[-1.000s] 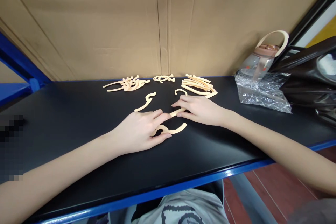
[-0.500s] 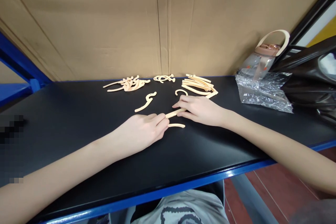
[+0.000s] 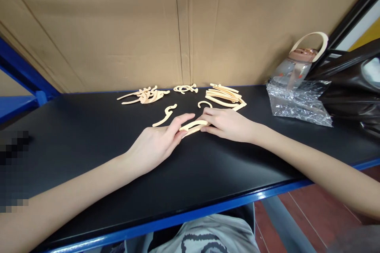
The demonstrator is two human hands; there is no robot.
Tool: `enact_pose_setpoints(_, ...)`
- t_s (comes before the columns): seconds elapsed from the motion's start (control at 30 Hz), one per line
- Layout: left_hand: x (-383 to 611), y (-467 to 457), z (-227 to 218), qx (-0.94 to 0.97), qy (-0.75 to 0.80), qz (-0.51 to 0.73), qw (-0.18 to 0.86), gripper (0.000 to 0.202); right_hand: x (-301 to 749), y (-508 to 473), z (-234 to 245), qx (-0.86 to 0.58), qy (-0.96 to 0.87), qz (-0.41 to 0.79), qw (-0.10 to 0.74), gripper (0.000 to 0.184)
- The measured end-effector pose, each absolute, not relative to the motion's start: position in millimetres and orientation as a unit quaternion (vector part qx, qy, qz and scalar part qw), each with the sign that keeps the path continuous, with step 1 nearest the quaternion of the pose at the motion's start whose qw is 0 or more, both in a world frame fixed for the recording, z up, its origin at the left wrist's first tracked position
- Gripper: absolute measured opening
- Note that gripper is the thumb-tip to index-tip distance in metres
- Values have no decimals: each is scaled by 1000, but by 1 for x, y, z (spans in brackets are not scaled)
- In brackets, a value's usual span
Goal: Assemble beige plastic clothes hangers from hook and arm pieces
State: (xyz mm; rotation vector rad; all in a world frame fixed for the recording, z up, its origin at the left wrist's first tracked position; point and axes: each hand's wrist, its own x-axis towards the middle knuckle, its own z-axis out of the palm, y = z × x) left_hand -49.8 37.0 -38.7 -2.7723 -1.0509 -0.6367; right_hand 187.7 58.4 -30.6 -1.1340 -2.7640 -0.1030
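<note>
In the head view, your left hand [image 3: 158,138] pinches the curved piece [image 3: 196,122] by its near end, between thumb and fingers. Your right hand [image 3: 227,123] grips the bar [image 3: 194,129] by its far end, just beneath the curved piece; whether the two touch, you cannot tell. The hook [image 3: 204,102] stands just beyond your right fingers; its lower end is hidden. Judging by how things lie, those two look not yet joined; the loose arm [image 3: 164,117] beyond your left hand and three piles remain: left [image 3: 151,95], middle [image 3: 190,88], right [image 3: 222,94].
</note>
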Motion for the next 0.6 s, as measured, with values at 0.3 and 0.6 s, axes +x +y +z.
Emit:
enact_pose_setpoints(0.3,-51,31,-36,-879,-306,-355,92,13,189,58,-31,-366,-926,-39,88,30)
enact_pose_setpoints(0.6,-55,33,-33,-845,-298,-399,194,20,188,58,-30,-372,-925,-39,69,33)
